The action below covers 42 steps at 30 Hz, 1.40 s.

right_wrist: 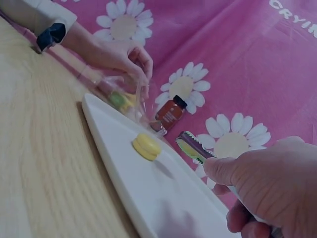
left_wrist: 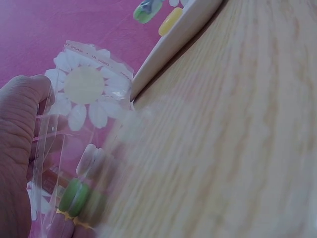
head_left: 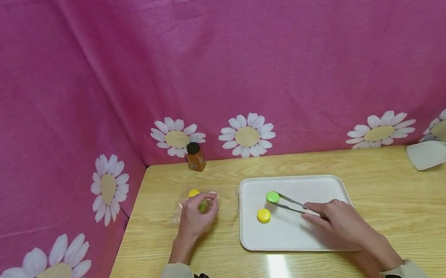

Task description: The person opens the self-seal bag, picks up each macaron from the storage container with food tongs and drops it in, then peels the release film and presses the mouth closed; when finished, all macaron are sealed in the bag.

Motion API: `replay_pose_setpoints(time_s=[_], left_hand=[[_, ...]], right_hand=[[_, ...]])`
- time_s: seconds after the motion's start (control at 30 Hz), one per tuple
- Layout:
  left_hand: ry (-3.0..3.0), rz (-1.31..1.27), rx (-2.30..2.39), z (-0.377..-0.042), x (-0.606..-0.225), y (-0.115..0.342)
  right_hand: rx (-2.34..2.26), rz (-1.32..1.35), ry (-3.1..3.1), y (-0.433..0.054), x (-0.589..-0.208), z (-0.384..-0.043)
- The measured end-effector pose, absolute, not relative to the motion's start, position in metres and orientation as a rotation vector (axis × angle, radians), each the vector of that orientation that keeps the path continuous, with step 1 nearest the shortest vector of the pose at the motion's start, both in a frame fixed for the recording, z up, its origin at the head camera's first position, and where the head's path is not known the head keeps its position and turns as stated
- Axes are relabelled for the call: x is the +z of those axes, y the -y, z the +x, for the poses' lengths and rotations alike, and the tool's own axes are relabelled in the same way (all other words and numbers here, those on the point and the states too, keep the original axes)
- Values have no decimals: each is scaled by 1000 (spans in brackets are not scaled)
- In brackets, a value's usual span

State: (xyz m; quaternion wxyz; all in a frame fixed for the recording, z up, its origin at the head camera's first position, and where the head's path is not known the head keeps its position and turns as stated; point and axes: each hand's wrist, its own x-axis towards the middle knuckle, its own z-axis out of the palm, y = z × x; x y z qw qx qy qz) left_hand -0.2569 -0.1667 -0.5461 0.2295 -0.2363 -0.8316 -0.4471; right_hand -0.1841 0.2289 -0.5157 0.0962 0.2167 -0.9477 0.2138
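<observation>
My right hand [head_left: 343,222] grips metal tongs [head_left: 291,204] whose tips pinch a green macaron [head_left: 272,197] above the white tray [head_left: 307,237]. A yellow macaron [head_left: 264,215] lies on the tray's left part, close to the tong tips. To the left of the tray, my left hand [head_left: 195,215] pinches the edge of a clear plastic bag [left_wrist: 119,82]. Inside the bag sit another green macaron [left_wrist: 74,197], a whitish-pink macaron [left_wrist: 90,161] and something yellow [head_left: 193,193]. In the right wrist view the tongs partly cover the green macaron they hold.
A small jar with a black lid [head_left: 196,156] stands at the table's back left, behind the bag. A white spatula [head_left: 428,154] lies at the back right corner. Pink cloth [head_left: 279,53] with daisies walls off the table's back and sides.
</observation>
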Motion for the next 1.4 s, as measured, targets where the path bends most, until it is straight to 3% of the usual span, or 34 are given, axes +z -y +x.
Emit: replay_pose_setpoints(time_s=[1.4], left_hand=[[2264,-725,-1138,-258,-551,164]], right_hand=[[582,1339,2843,-86,-502,-278]])
